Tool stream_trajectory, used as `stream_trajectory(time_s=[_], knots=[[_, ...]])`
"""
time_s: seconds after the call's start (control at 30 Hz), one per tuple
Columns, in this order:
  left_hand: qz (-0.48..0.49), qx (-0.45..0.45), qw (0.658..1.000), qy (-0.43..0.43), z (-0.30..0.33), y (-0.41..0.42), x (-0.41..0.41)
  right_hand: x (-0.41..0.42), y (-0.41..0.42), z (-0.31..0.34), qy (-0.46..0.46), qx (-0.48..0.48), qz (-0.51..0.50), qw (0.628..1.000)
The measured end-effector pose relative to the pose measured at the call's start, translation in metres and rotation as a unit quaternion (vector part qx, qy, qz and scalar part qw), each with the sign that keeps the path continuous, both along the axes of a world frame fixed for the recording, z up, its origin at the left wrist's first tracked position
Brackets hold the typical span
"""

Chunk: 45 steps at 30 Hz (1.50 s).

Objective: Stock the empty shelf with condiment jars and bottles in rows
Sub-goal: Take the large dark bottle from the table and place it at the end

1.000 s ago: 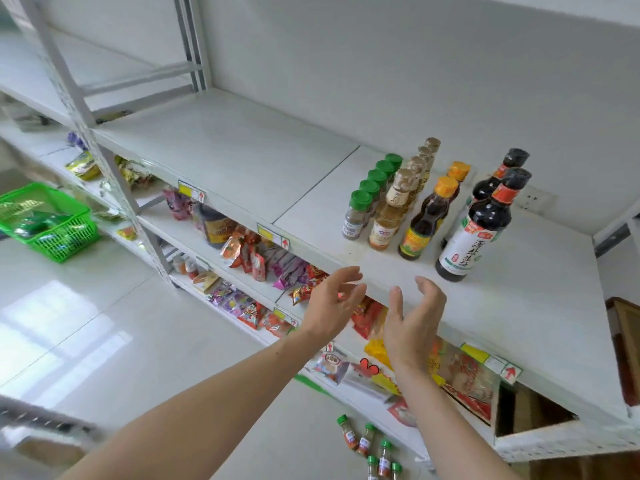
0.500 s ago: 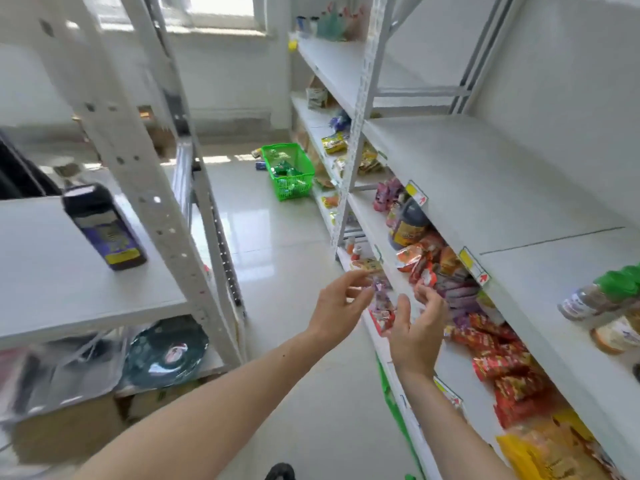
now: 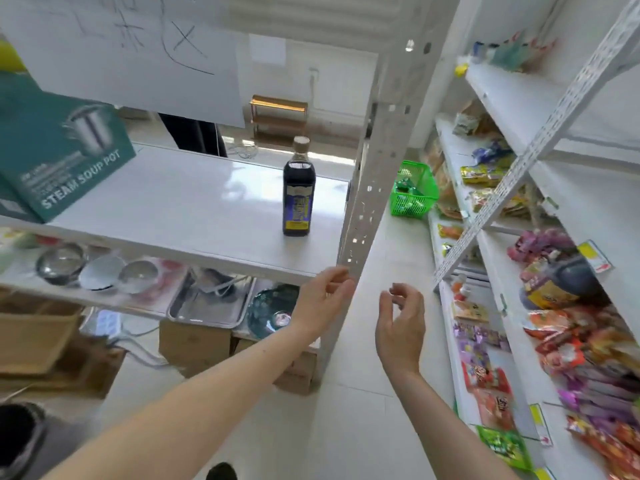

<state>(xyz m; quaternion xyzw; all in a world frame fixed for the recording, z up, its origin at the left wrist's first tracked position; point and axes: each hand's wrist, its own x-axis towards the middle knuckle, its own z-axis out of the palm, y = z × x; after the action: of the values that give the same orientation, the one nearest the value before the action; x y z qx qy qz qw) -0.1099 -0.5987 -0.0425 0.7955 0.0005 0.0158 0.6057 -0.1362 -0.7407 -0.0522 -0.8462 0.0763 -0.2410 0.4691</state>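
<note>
Currently facing white shelving unit (image 3: 194, 216) on left side; single upright post (image 3: 367, 188) at its near corner. Second shelving run (image 3: 512, 109) along right side, stocked with snack packets (image 3: 588, 344) on the lower levels. Tiled floor aisle between the two.

Teal carton (image 3: 65, 147) marked "STEAM SOUP POT" at far left of the left shelf board. White sheet (image 3: 131, 50) with black marker strokes hanging above it. Lower level under that board: metal bowls (image 3: 100, 271), steel tray (image 3: 207, 299), dark patterned plate (image 3: 273, 311). Cardboard boxes (image 3: 194, 344) on floor beneath.

Green plastic basket (image 3: 414, 188) on floor, further down aisle.

Dark sauce bottle (image 3: 298, 188), tan cap, blue and yellow label, standing upright and alone on the left shelf board, near right end, close to post.

Left hand (image 3: 322, 299) raised just below front edge of that board, fingers loosely bent, holding nothing; well apart from bottle. Right hand (image 3: 401, 317) beside it in aisle, fingers loosely curled, likewise empty.
</note>
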Motion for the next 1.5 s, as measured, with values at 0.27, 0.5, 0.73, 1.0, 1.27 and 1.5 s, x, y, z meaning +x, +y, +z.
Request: stream_trajectory(time_s=[0.27,0.5,0.73,1.0,1.27,1.5], knots=[[0.009,0.023,0.999,-0.037,0.018,0.115,0.044,0.044,0.110,0.020,0.012,0.002,0.095,0.995],[-0.005,0.068,0.995,-0.073,0.037,0.173,0.098,0.108,0.151,0.032,0.050,-0.012,0.120,0.991],[-0.061,0.121,0.988,-0.068,0.037,0.173,0.167,0.188,0.137,0.039,0.146,-0.008,0.119,0.982],[-0.092,0.090,0.989,-0.069,0.026,0.149,0.218,0.237,0.131,0.026,0.149,0.124,0.190,0.962],[-0.105,0.049,0.989,-0.089,0.019,0.154,0.232,0.249,0.128,0.017,0.132,0.129,0.248,0.951],[-0.129,0.077,0.985,-0.085,0.012,0.163,0.237,0.240,0.135,0.024,0.110,0.177,0.248,0.946]])
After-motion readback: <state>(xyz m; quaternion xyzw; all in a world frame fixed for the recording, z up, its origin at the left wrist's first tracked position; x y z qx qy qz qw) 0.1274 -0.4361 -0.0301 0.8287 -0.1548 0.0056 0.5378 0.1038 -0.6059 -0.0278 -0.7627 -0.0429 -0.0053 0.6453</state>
